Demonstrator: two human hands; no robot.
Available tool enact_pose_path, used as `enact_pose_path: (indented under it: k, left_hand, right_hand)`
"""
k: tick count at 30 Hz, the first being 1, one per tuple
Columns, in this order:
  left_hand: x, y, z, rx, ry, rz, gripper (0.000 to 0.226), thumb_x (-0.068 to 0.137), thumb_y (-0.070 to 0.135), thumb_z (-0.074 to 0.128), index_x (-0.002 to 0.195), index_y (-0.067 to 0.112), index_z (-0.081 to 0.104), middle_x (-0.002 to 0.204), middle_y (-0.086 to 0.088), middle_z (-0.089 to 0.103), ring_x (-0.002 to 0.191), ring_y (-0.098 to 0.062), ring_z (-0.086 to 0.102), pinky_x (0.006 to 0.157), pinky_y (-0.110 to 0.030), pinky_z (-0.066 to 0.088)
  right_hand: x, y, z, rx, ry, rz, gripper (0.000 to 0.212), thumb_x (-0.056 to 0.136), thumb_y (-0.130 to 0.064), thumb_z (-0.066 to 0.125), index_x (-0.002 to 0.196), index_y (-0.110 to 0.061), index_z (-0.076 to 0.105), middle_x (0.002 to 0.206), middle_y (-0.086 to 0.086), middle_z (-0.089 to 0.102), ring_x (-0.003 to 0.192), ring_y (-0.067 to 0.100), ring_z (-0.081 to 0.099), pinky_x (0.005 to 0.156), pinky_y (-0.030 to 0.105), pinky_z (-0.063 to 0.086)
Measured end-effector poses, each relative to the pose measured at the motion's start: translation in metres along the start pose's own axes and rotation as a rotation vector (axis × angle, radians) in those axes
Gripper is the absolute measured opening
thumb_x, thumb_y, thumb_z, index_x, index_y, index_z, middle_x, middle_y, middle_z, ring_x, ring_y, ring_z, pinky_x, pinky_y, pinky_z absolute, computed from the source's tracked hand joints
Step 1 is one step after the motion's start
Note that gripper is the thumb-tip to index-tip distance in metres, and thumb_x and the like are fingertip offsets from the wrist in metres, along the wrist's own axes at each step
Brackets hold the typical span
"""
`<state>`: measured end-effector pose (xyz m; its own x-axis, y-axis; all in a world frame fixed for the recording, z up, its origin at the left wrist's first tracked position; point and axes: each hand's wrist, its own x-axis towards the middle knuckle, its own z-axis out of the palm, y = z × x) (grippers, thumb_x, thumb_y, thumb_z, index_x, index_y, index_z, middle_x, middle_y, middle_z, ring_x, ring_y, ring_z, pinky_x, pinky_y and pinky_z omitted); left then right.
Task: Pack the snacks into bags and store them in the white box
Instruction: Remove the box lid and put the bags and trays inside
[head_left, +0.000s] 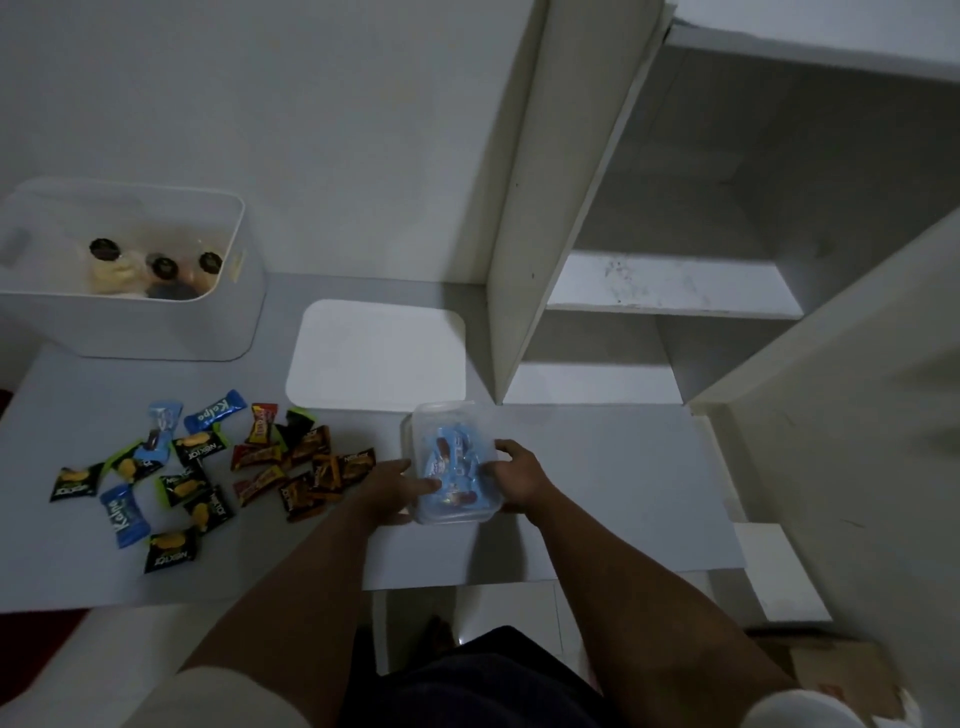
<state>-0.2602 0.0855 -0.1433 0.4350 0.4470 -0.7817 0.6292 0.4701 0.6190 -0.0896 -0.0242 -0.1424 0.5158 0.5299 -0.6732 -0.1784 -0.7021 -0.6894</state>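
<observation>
Head view, dim light. Grey surface (597, 467) against a white wall, open white shelving (675, 291) at the right.

Clear bag (451, 462) of light-blue wrapped snacks lies on the surface, centre, just in front of the white lid (376, 353); the bag's far edge overlaps the lid's near edge or sits right at it, cannot tell which. Both hands on the bag. Left hand (392, 483) at its left side, fingers (426, 484) stretched flat across the bag's lower left. Right hand (519, 475) at its right side, fingers curled onto the right edge. Neither hand is wrapped around the bag; both fingers press or pinch at its edges, so a light grip, bag still down on the surface.

Loose snacks (208, 467) scattered to the left of the bag: blue Kalpa packs, black-and-green Nextar packs, a brown and orange cluster nearest the left hand, a couple of red wrappers. None touching the bag.

White box (130, 322) at far left rear, uncovered, well apart from the bag. Inside it, pale bagged items (150, 270) with round dark labels; contents blurred.

Dark shorts and both forearms fill the lower frame.
</observation>
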Motion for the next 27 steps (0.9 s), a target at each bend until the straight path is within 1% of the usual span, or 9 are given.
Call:
enact_pose_path:
  k: [4, 7, 10, 13, 15, 17, 21, 24, 27]
  left_hand:
    - [-0.006, 0.021, -0.020, 0.005, -0.005, 0.042, 0.035, 0.083, 0.018, 0.081, 0.115, 0.010, 0.069, 0.105, -0.008, 0.075, 0.083, -0.018, 0.071, 0.054, -0.024, 0.057]
    - [-0.007, 0.044, -0.051, 0.014, 0.038, 0.131, 0.044, 0.076, 0.022, 0.084, 0.115, 0.007, 0.072, 0.100, -0.009, 0.077, 0.078, -0.020, 0.073, 0.069, -0.032, 0.062]
    - [-0.020, 0.078, -0.093, -0.012, 0.104, 0.234, 0.035, 0.080, 0.021, 0.080, 0.111, 0.007, 0.073, 0.108, -0.011, 0.076, 0.094, -0.027, 0.074, 0.091, -0.045, 0.060]
    - [-0.040, 0.114, -0.145, -0.052, 0.187, 0.295, 0.033, 0.086, 0.032, 0.074, 0.112, 0.013, 0.071, 0.107, -0.008, 0.075, 0.095, -0.024, 0.072, 0.083, -0.039, 0.061]
    - [-0.051, 0.137, -0.187, -0.080, 0.263, 0.340, 0.035, 0.087, 0.037, 0.073, 0.113, 0.014, 0.071, 0.107, -0.009, 0.074, 0.095, -0.025, 0.070, 0.069, -0.033, 0.059]
    - [-0.060, 0.158, -0.232, -0.090, 0.323, 0.380, 0.031, 0.087, 0.038, 0.073, 0.107, 0.015, 0.072, 0.107, -0.011, 0.074, 0.094, -0.028, 0.072, 0.065, -0.033, 0.060]
    - [-0.071, 0.184, -0.323, -0.140, 0.364, 0.404, 0.029, 0.088, 0.033, 0.073, 0.101, 0.008, 0.073, 0.097, -0.012, 0.073, 0.071, -0.021, 0.069, 0.051, -0.026, 0.056]
    - [-0.066, 0.188, -0.386, -0.152, 0.369, 0.370, 0.034, 0.089, 0.031, 0.073, 0.106, 0.002, 0.070, 0.100, -0.015, 0.074, 0.078, -0.026, 0.071, 0.064, -0.034, 0.062]
    - [-0.051, 0.183, -0.434, -0.152, 0.355, 0.306, 0.032, 0.089, 0.029, 0.074, 0.107, 0.003, 0.070, 0.099, -0.014, 0.074, 0.083, -0.027, 0.072, 0.066, -0.035, 0.061]
  right_hand:
    - [-0.001, -0.027, 0.010, 0.069, 0.040, -0.062, 0.043, 0.089, -0.005, 0.061, 0.130, -0.016, 0.064, 0.127, 0.012, 0.067, 0.106, 0.030, 0.068, 0.093, 0.049, 0.059]
    - [-0.005, -0.067, 0.026, 0.112, 0.067, -0.114, 0.038, 0.092, -0.008, 0.059, 0.129, -0.018, 0.064, 0.118, 0.009, 0.067, 0.096, 0.025, 0.067, 0.082, 0.041, 0.061]
    - [-0.006, -0.115, 0.051, 0.106, 0.090, -0.205, 0.033, 0.095, -0.011, 0.056, 0.126, -0.018, 0.065, 0.115, 0.009, 0.068, 0.099, 0.026, 0.066, 0.088, 0.047, 0.060]
    - [-0.010, -0.174, 0.090, 0.124, 0.064, -0.292, 0.021, 0.097, -0.011, 0.053, 0.112, -0.020, 0.064, 0.102, 0.006, 0.067, 0.086, 0.021, 0.065, 0.074, 0.039, 0.058]
    - [-0.012, -0.216, 0.120, 0.134, 0.053, -0.347, 0.020, 0.095, -0.012, 0.053, 0.109, -0.021, 0.064, 0.109, 0.011, 0.067, 0.091, 0.026, 0.066, 0.078, 0.050, 0.060]
    - [-0.012, -0.256, 0.153, 0.128, 0.036, -0.406, 0.032, 0.096, -0.013, 0.053, 0.126, -0.018, 0.062, 0.123, 0.014, 0.067, 0.102, 0.031, 0.068, 0.083, 0.054, 0.060]
    - [-0.016, -0.326, 0.219, 0.100, -0.035, -0.464, 0.054, 0.101, -0.015, 0.050, 0.154, -0.022, 0.039, 0.144, 0.013, 0.054, 0.109, 0.029, 0.063, 0.077, 0.042, 0.062]
    - [-0.011, -0.363, 0.268, 0.031, -0.108, -0.428, 0.062, 0.102, -0.017, 0.050, 0.158, -0.029, 0.029, 0.153, 0.011, 0.043, 0.119, 0.032, 0.055, 0.081, 0.044, 0.059]
    - [0.005, -0.382, 0.311, -0.046, -0.119, -0.389, 0.070, 0.099, -0.016, 0.052, 0.161, -0.029, 0.022, 0.158, 0.007, 0.037, 0.134, 0.036, 0.049, 0.099, 0.051, 0.055]
